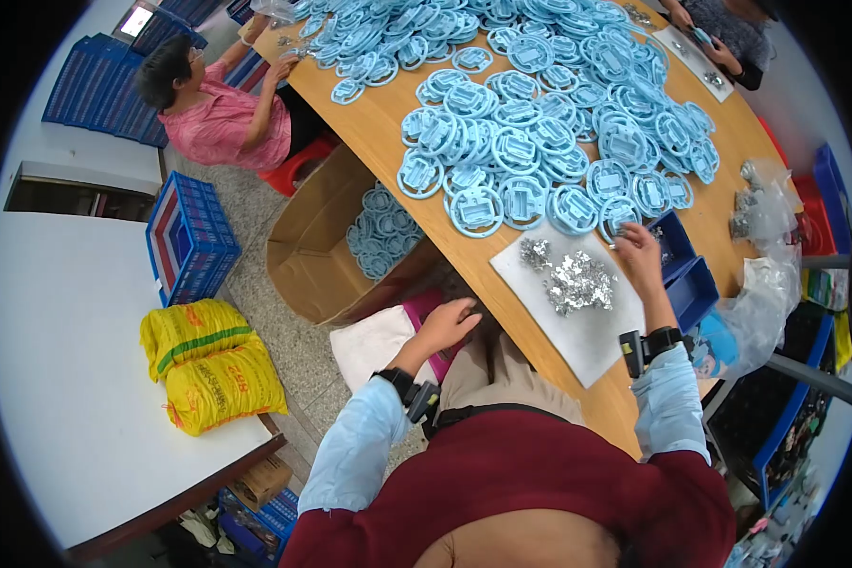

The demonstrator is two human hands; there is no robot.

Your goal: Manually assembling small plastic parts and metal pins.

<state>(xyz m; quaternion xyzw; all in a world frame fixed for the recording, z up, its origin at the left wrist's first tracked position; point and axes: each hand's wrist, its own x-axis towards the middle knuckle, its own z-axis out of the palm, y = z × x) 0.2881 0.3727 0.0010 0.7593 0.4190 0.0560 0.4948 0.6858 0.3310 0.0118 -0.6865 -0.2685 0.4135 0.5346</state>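
Note:
Light-blue round plastic parts (519, 149) with rectangular recesses lie in a big heap across the table. My right hand (642, 254) is at the heap's near edge, its fingers pinched together beside one round part (619, 214). What sits between those fingertips is too small to make out. Below it, a pile of small silvery metal pieces (580, 284) covers part of a white board (577, 346). My left hand (448, 325) hovers over my lap near the table edge, fingers loosely bent and apart, with nothing visible in it.
Blue bins (691, 295) stand right of the board, near clear plastic bags (772, 284). A cardboard box (298, 256) holds more round parts below the table's left edge. Two other people sit at the far table sides. Yellow sacks (222, 388) rest on a white surface at left.

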